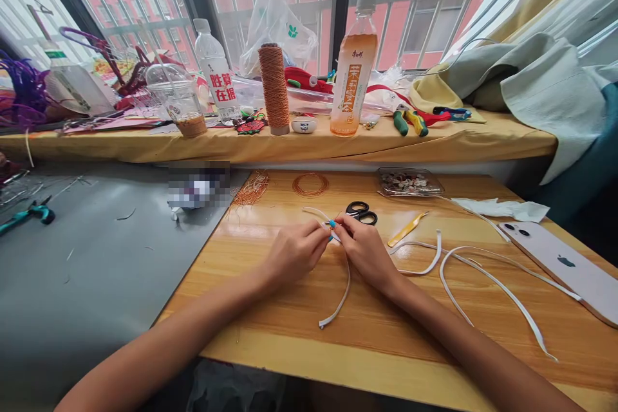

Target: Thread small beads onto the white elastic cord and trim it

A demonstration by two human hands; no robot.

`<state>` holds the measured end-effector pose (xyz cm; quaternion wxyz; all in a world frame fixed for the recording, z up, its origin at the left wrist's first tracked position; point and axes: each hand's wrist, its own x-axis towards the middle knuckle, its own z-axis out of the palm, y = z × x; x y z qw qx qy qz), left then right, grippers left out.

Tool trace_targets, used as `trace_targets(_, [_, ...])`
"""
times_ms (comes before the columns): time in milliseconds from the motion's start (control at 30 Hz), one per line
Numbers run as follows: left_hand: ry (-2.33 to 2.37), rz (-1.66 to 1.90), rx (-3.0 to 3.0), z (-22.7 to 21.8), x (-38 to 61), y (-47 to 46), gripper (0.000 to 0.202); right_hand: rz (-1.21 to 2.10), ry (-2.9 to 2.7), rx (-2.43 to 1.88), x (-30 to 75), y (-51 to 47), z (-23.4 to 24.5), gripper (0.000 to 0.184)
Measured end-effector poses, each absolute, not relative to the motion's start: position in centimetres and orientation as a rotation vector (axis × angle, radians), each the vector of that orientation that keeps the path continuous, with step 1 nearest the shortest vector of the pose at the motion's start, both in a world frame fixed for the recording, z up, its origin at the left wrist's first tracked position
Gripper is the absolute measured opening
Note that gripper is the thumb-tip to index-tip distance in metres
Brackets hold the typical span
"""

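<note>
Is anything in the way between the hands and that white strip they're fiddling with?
Nothing visible is. The fingers of the left hand and right hand meet right at the white strip. The scissors lie just beyond the right hand, not in between.

Wooden tabletop [270,335]: bears black-handled scissors [361,213], a copper-coloured wire coil [309,195], a yellow pointed tool [407,230], loose white cords [512,297] and a pale phone [566,277] (back upward).
</note>
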<state>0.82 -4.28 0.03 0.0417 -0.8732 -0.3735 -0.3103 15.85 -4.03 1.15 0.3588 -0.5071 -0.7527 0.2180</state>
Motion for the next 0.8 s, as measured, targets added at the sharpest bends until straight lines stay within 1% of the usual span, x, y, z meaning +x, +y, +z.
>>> trace_targets(100, [-1.493, -1.292, -2.878, 0.2, 1.1, -4.0, 0.019, 0.688, -1.782, -1.277, 16.0, -4.1, 1.4, 0.019])
trace_targets(167, [-1.643, -1.397, -2.995, 0.5, 1.1, -3.6, 0.019, 0.763, -1.745, -1.226, 16.2, -4.0, 1.4, 0.019])
trace_targets(267, [-1.679, -1.387, -3.154, 0.7, 0.6, -2.9, 0.02, 0.864, -1.78, -1.122, 16.6, -3.8, 1.3, 0.02])
trace_targets(467, [-1.464, -1.204, -3.362, 0.8, -0.5, -2.1, 0.019, 0.93, -2.0, -1.006, 16.7, -3.8, 1.6, 0.019])
trace_targets(567, [-1.454, -1.011, -3.417, 0.9, -0.8, -2.0, 0.018, 0.868, -2.17, -0.947, 16.6, -3.9, 1.9, 0.019])
trace_targets(633, [-1.518, -0.981, -3.45, 1.0, -0.8, -1.8, 0.016, 0.762, -2.263, -0.951, 16.6, -3.9, 1.9, 0.019])
trace_targets(700, [-1.629, -1.063, -3.506, 1.1, -0.6, -1.8, 0.014, 0.633, -2.327, -0.97, 16.8, -3.9, 1.8, 0.019])
trace_targets(800, [-1.951, -1.248, -3.514, 1.3, -0.1, -2.1, 0.015, 0.451, -2.4, -0.978, 17.2, -3.7, 1.3, 0.021])
